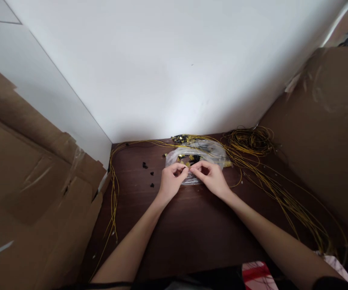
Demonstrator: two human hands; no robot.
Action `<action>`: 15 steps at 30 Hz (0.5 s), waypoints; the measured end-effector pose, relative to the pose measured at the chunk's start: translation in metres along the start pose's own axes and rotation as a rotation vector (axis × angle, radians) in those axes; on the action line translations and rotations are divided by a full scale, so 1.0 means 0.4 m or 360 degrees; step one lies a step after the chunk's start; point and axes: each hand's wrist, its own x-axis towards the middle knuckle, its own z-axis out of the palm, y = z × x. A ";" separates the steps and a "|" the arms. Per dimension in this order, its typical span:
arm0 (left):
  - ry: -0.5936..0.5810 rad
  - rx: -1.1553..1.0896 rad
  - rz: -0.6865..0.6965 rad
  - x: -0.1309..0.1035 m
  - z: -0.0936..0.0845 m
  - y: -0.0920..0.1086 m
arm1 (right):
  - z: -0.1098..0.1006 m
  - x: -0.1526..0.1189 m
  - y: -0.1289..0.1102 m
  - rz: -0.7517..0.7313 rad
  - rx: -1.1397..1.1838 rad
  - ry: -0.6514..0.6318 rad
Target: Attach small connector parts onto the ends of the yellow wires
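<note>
Both hands meet over the near part of a clear plastic bag [218,153] lying on the dark brown table [189,225]. My left hand [172,177] is pinched at thumb and forefinger. My right hand [209,174] pinches too, its fingertips almost touching the left ones. Whatever sits between the fingertips is too small to make out. Behind the fingers, black and yellow small parts [195,158] show in the bag's opening. Yellow wires [207,139] cross over the bag.
Several small black pieces [152,173] lie left of the bag. A coil of yellow and black wire [249,140] rests at the back right, with long strands [278,191] running toward the front. Cardboard [41,193] stands at left, more cardboard [322,133] at right, a white wall [162,72] behind.
</note>
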 end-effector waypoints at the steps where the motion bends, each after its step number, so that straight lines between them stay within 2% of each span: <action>1: 0.0001 0.0002 0.0010 -0.001 0.000 -0.001 | 0.000 0.000 0.000 -0.0001 -0.0006 -0.0009; 7: -0.0002 0.0083 0.0127 -0.005 0.003 -0.009 | -0.003 0.000 -0.008 -0.0022 -0.0058 -0.0078; 15: -0.0016 0.0150 0.0235 -0.006 0.000 -0.006 | 0.001 -0.003 -0.012 -0.0044 -0.0039 -0.0035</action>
